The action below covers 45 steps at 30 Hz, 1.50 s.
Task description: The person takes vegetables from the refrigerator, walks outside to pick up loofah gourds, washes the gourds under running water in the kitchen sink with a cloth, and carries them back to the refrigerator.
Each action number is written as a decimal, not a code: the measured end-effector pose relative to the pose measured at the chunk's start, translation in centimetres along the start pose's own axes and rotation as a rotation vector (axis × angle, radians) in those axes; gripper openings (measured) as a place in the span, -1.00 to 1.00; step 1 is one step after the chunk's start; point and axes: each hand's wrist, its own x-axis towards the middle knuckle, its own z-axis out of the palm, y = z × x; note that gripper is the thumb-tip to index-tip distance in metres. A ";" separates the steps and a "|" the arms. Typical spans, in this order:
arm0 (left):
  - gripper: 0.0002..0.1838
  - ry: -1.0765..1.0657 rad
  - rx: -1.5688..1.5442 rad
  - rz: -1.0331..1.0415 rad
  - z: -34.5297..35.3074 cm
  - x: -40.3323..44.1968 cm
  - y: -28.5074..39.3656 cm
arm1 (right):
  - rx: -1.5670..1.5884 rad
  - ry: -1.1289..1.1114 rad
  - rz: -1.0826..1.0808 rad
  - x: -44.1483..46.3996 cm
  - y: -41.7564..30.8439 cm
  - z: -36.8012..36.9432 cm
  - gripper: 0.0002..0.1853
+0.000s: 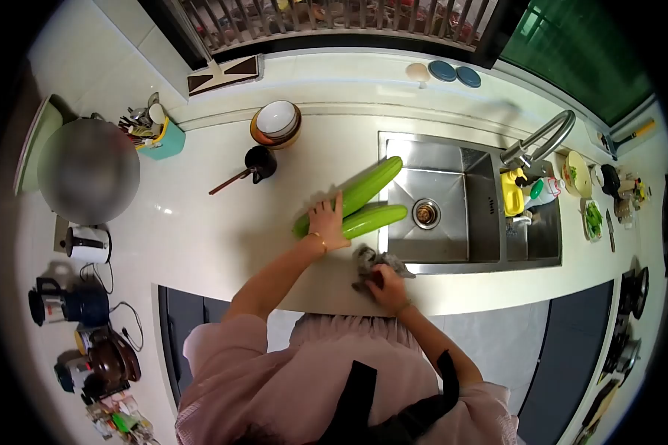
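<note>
Two long green gourds (371, 185) lie side by side on the white counter (200, 222), their right ends reaching the sink's left edge. My left hand (328, 225) rests on their left part with its fingers spread, touching both. My right hand (387, 288) is closed on a crumpled grey cloth (376, 261), which lies near the counter's front edge, just below the gourds and beside the sink's front left corner.
A steel sink (441, 185) with a curved faucet (545, 137) is on the right. Stacked bowls (277, 119) and a dark pot (260, 163) stand behind the gourds. At the left are a utensil holder (165, 141), a kettle (88, 243) and several appliances.
</note>
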 end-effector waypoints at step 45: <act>0.36 -0.232 -0.207 0.385 -4.5 5.5 -3.0 | -0.408 -0.268 0.044 11.7 -2.6 5.4 -0.25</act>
